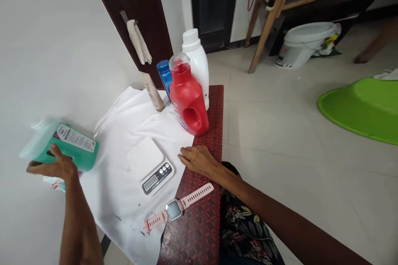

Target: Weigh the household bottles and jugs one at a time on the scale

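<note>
A translucent jug of green liquid (82, 159) with a white label lies tilted at the left, near the wall. My left hand (60, 165) is on it, closed around its handle side, though the jug partly hides the grip and its end is blurred. On the red patterned table edge rests my right hand (199, 159), holding nothing, its fingers loosely extended toward the scale. A white digital kitchen scale (151, 165) sits on the white cloth (124, 116), its plate bare. Nearer to me, a pink-strapped smartwatch (174, 210) lies across the cloth and the table.
A red detergent bottle (186, 91), a white bottle (199, 64), a blue bottle (164, 75) and a beige tube (152, 93) stand at the table's far end. On the floor are a white bucket (292, 51) and a green plastic object (363, 109).
</note>
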The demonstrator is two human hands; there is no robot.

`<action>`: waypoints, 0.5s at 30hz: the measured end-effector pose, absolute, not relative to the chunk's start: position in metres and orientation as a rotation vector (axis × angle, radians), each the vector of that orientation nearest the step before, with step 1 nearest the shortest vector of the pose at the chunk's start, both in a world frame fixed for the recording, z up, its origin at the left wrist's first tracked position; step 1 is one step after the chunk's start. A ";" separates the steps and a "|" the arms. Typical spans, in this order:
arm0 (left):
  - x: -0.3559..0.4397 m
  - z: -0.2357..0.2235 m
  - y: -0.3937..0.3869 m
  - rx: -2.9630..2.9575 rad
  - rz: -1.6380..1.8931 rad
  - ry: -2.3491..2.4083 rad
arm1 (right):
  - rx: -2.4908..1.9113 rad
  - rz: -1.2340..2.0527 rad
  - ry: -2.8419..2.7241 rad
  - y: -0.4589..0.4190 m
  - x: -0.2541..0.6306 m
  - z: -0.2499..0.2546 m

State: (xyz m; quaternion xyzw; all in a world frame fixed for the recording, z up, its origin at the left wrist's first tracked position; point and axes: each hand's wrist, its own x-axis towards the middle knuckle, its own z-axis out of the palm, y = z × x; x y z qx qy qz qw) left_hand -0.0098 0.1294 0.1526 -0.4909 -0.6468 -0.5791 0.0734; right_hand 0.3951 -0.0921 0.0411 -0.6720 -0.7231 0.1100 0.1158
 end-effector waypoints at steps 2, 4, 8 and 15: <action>0.005 0.153 0.119 -1.186 -1.683 -1.900 | -1.960 0.320 -2.107 -0.092 0.395 0.039; 0.040 0.156 0.114 -1.280 -1.620 -1.815 | -1.950 0.314 -2.091 -0.091 0.396 0.036; 0.149 0.159 0.129 -1.994 -1.616 -1.583 | -1.924 0.336 -2.079 -0.092 0.398 0.035; 0.310 0.141 0.181 -2.678 -1.479 -1.780 | -1.905 0.387 -2.105 -0.092 0.400 0.041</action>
